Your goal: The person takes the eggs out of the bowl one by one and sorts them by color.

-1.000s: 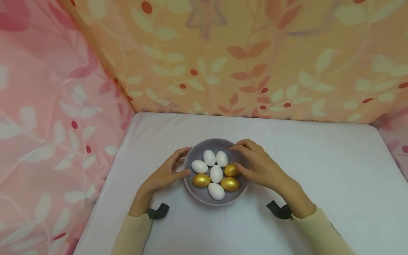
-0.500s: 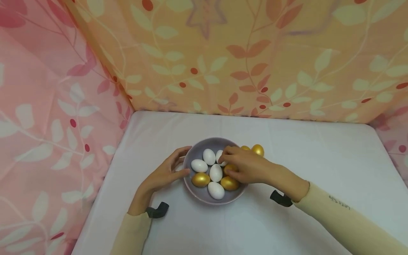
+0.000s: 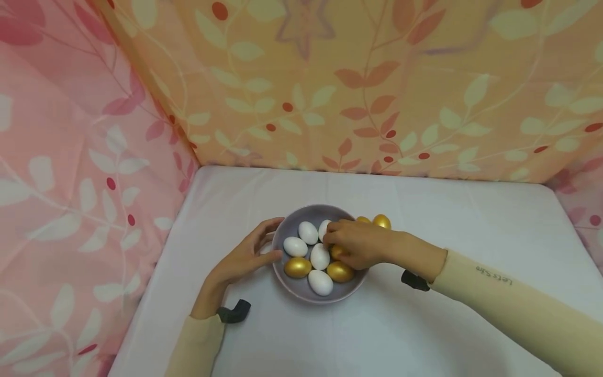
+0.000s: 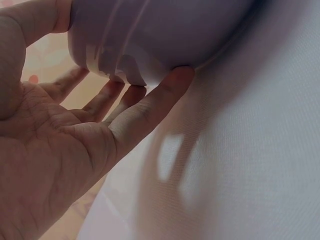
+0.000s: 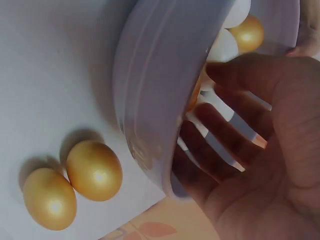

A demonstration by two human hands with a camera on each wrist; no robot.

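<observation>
A grey-purple bowl [image 3: 298, 288] stands on the white table, holding several white eggs [image 3: 321, 283] and golden eggs [image 3: 298, 267]. My left hand [image 3: 245, 256] rests its spread, fairly straight fingers and thumb against the bowl's left outer wall; the left wrist view shows the fingertips touching low on that wall. My right hand [image 3: 360, 243] reaches over the right rim into the bowl. Its thumb and fingers curl round a golden egg [image 3: 336, 252], mostly hidden under them. In the right wrist view a sliver of that egg [image 5: 195, 96] shows between thumb and fingers.
Two golden eggs [image 5: 94, 171] lie side by side on the white tablecloth [image 3: 452, 220], just beyond the bowl's right rim. Floral cloth [image 3: 400, 104] hangs behind the table, with pink cloth [image 3: 61, 209] at the left. A dark band piece [image 3: 235, 311] juts from the left wrist.
My right hand has swung in over the bowl's right side and closed round a golden egg, uncovering the two eggs on the table behind it. The left hand and bowl stay in place.
</observation>
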